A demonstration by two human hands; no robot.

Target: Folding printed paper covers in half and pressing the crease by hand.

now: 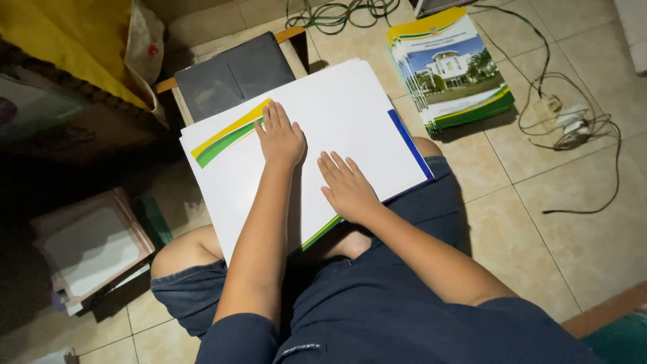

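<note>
Flat on the white folder [350,114] lie left hand [280,138] and right hand [347,189], fingers slightly spread, pinching nothing.

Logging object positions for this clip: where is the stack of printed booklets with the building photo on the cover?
The stack of printed booklets lies on the tiled floor at upper right, beside the large white sheet.

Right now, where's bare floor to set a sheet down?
Free: tiles between the booklet stack and the right knee, short of the white cables. Crowded: both hands, left hand and right hand, press the white sheets on the lap; paper pile fills the left.
</note>
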